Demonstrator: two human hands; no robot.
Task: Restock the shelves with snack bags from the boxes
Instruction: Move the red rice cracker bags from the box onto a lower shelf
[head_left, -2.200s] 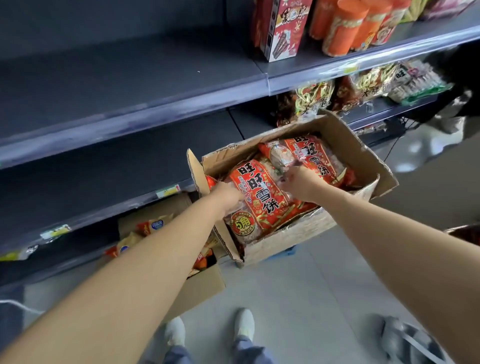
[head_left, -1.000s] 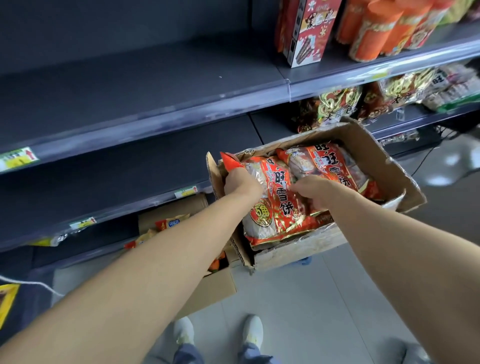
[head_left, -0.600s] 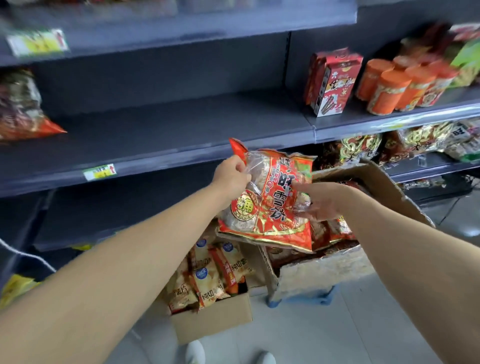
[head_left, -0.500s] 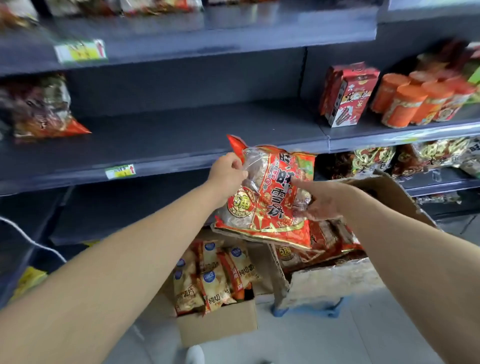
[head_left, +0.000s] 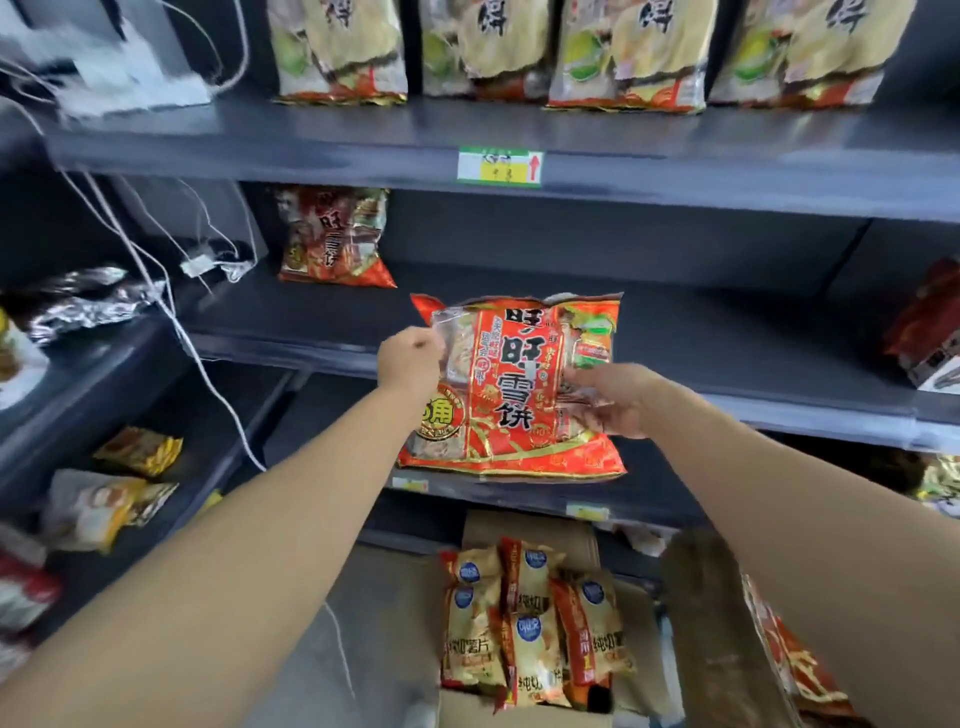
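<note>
A large red snack bag (head_left: 514, 389) with big dark characters is held upright in front of the middle shelf (head_left: 701, 332). My left hand (head_left: 410, 358) grips its upper left edge. My right hand (head_left: 613, 400) holds its right side. One matching red bag (head_left: 335, 239) stands at the back left of that shelf. Below, an open cardboard box (head_left: 519, 712) holds several yellow and red chip bags (head_left: 524, 623). At the lower right, a second box (head_left: 711, 613) shows red bags behind its flap.
The top shelf (head_left: 363, 140) carries a row of pale snack bags (head_left: 628, 52) and a price tag (head_left: 500, 167). White cables (head_left: 171, 312) hang at the left over a side shelf with loose packets (head_left: 98, 506). Red packs (head_left: 930, 322) sit far right.
The red bag has been lifted out of the right box and raised to the middle shelf's height, both hands still on it. The view has tilted up from the boxes to the upper shelves.
</note>
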